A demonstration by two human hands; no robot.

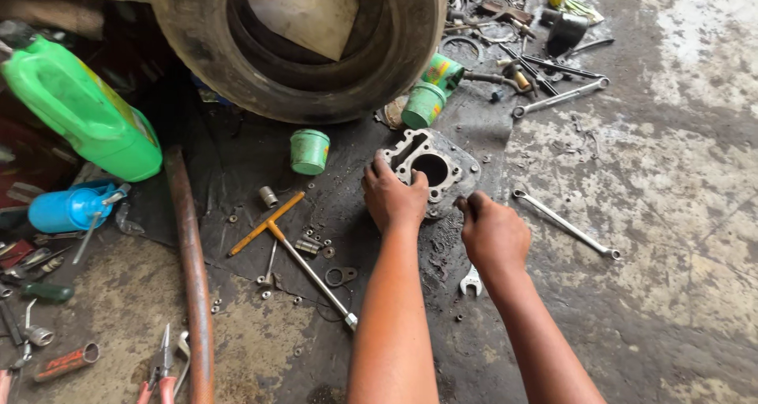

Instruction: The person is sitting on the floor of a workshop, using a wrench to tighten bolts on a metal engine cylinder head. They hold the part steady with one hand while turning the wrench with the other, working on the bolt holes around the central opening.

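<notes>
A green jug (83, 112) lies far left, a T-handle wrench (304, 258) on the dark mat (237, 167). The left hand (392, 199) curls its fingers over the near-left edge of the metal cylinder block (433, 169), which lies flat below the tyre (300, 48). The right hand (493, 234) is fisted beside the block's lower right, perhaps pinching something small. A spanner (564, 224) lies rightward.

Stained, oil-darkened concrete floor (679, 159)
</notes>
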